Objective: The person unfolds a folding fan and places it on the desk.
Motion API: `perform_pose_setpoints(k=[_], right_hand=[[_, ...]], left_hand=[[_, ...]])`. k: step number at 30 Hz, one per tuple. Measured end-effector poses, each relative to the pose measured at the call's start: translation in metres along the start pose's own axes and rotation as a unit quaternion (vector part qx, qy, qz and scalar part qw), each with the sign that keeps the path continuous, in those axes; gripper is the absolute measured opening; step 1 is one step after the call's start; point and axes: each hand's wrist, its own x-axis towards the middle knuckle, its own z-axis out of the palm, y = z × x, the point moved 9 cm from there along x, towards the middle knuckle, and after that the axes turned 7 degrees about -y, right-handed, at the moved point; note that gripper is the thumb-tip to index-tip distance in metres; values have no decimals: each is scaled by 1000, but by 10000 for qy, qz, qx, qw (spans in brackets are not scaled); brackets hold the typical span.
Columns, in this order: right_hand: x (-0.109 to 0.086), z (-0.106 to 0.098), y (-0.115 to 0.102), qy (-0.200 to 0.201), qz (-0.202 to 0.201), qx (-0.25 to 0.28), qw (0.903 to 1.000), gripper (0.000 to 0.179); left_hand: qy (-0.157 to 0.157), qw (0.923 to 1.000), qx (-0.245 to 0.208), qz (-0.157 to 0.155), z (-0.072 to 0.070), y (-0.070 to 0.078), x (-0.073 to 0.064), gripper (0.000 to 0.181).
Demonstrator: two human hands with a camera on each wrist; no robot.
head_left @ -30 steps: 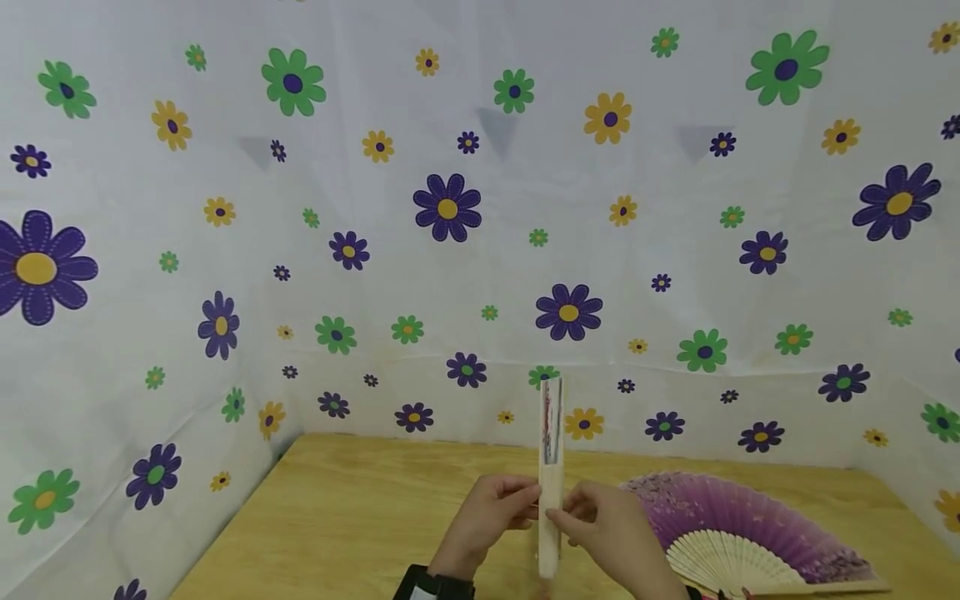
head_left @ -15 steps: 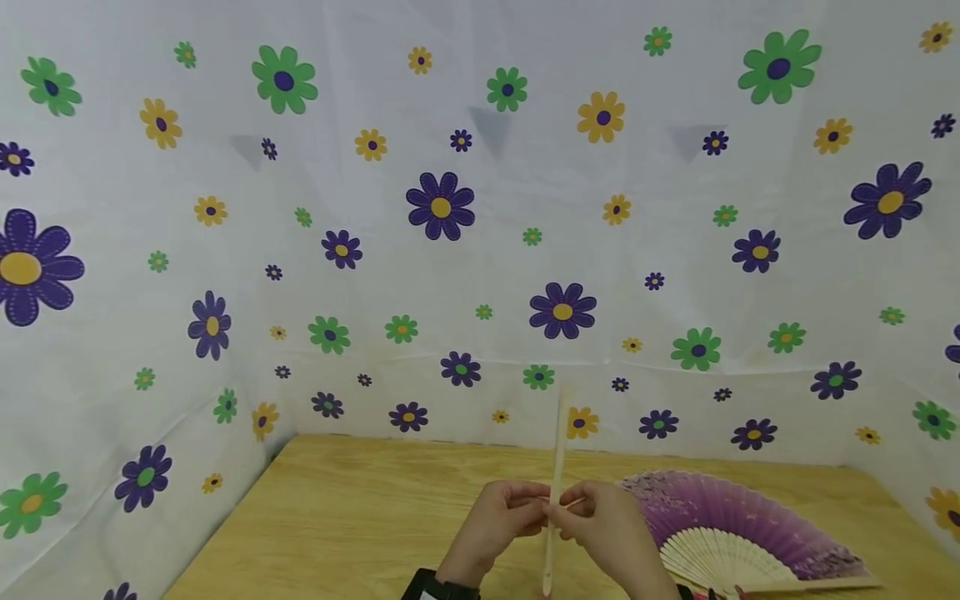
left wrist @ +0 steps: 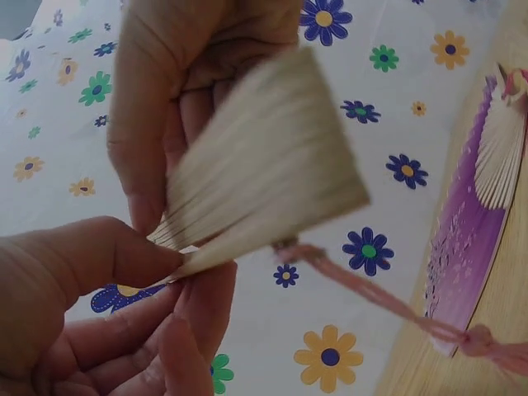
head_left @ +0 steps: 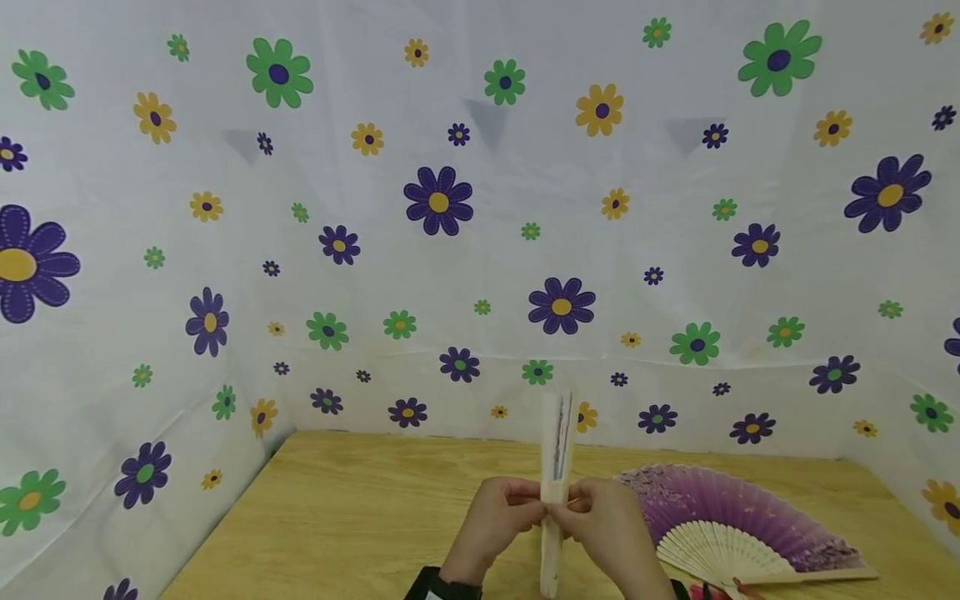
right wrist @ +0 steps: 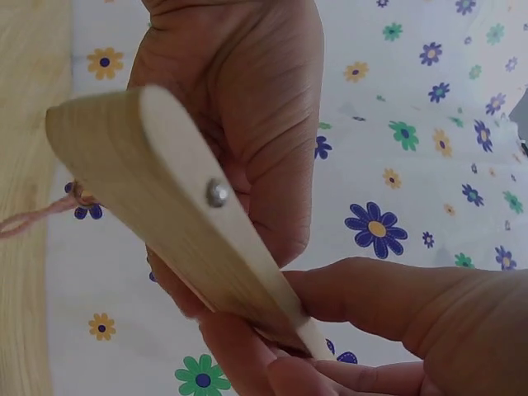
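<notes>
A nearly folded hand fan [head_left: 552,542] with pale wooden ribs stands upright between both hands in the head view. My left hand [head_left: 495,521] pinches its left side between thumb and fingers, and my right hand [head_left: 603,521] pinches the right side. In the left wrist view the ribs' lower ends [left wrist: 272,157] are slightly spread and blurred, and a pink cord [left wrist: 371,301] hangs off them. A metal rivet [right wrist: 218,193] shows on the outer rib in the right wrist view. On the table to the right lies a spread purple fan [head_left: 705,500] with pale ribs.
The wooden table [head_left: 360,508] reaches back to a white cloth [head_left: 360,75] printed with flowers, which also rises at both sides. Something red [head_left: 708,592], partly cut off, lies by the purple fan's pivot, close to my right wrist.
The held fan looked narrow, seen edge-on, half a second ago; now its wider side with the layered folds shows again. Both hands keep nearly the same place and grip. The purple fan stays put.
</notes>
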Motion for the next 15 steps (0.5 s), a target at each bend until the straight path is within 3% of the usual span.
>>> perform_pose_setpoints(k=[4,15], right_hand=[[-1,0,-2,29,-5,-49,10000,16],[0,-6,2,174,204,-234,9994,12]], left_hand=[[84,9998,117,116,-2,3,0,20],[-104,9998,-26,-138,-1,0,1,21]])
